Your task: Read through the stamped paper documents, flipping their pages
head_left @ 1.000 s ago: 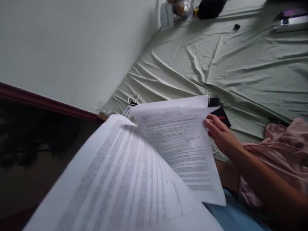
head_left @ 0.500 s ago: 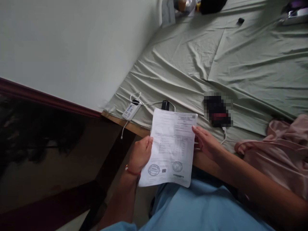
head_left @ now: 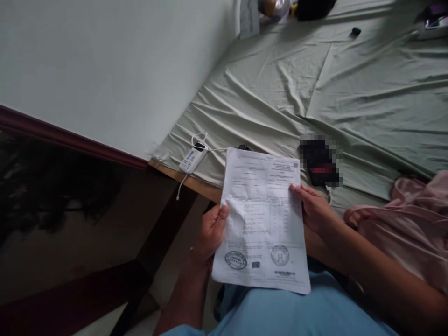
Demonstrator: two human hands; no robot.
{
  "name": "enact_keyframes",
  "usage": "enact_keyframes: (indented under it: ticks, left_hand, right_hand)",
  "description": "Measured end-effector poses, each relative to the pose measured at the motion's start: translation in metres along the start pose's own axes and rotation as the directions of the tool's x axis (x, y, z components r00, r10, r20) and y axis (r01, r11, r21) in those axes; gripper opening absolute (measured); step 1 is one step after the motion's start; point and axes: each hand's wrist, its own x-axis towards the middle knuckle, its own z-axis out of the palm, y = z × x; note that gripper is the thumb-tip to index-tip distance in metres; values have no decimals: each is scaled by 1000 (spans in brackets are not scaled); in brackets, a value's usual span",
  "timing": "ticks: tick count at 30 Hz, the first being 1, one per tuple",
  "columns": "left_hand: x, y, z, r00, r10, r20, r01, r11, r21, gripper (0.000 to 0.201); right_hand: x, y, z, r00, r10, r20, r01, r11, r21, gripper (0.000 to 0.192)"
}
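A printed paper document (head_left: 259, 219) with round stamps, a small square code and a barcode along its lower part is held up over my lap. My left hand (head_left: 212, 231) grips its left edge, thumb on the front face. On the opposite edge, my right hand (head_left: 313, 205) pinches the sheet with the thumb in front; its other fingers are partly hidden behind the paper. The sheet is slightly creased near the left thumb. Just beyond its top edge, a small black object (head_left: 244, 147) is mostly covered.
A wrinkled pale green sheet (head_left: 259, 102) covers the bed. On it lie a white power strip (head_left: 192, 158) with a cable, a blurred-out dark phone (head_left: 320, 161) on a cord, a small black item (head_left: 356, 31) and pink cloth (head_left: 409, 224). A wall (head_left: 122, 60) rises at the left.
The paper has come closer and shifted right and down, now lying flatter to view with its print clearer. Both hands moved slightly right with it, still gripping its edges.
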Motion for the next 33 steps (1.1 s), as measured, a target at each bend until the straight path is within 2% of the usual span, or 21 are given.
enact_keyframes:
  ticks: [5,8,12,14,17,26,30,33]
  left_hand:
    - [18,-38,12,1000,-12,21,12,1000,-7,53]
    - [28,-48,19,999,29,35,-27,998,-48,51]
    - [43,-46,29,993,106,-51,-114,969,-219,47]
    - [52,-44,33,988,105,-110,-133,950,-281,48]
    - [61,-44,37,984,78,-163,-123,949,-292,52]
    - [51,-48,39,987,104,-123,-135,948,-287,48]
    - [47,-41,38,985,83,-154,-130,936,-328,44]
    - [50,-30,35,989,82,-127,-126,911,-393,41]
  right_hand:
    - [6,-2,-13,978,-209,4,204,948,-246,38]
    - [9,-7,-19,967,-255,31,250,910,-330,38]
    - [8,-12,-19,969,-237,75,247,892,-377,42]
    - [5,-13,-19,969,-224,103,247,875,-417,43]
    - [4,-13,-19,969,-214,127,248,849,-466,43]
    - [11,-7,-28,973,-216,79,230,890,-395,31]
    - [10,-8,-26,982,-181,54,187,902,-390,32]
    - [8,-8,-23,984,-165,71,179,913,-367,34]
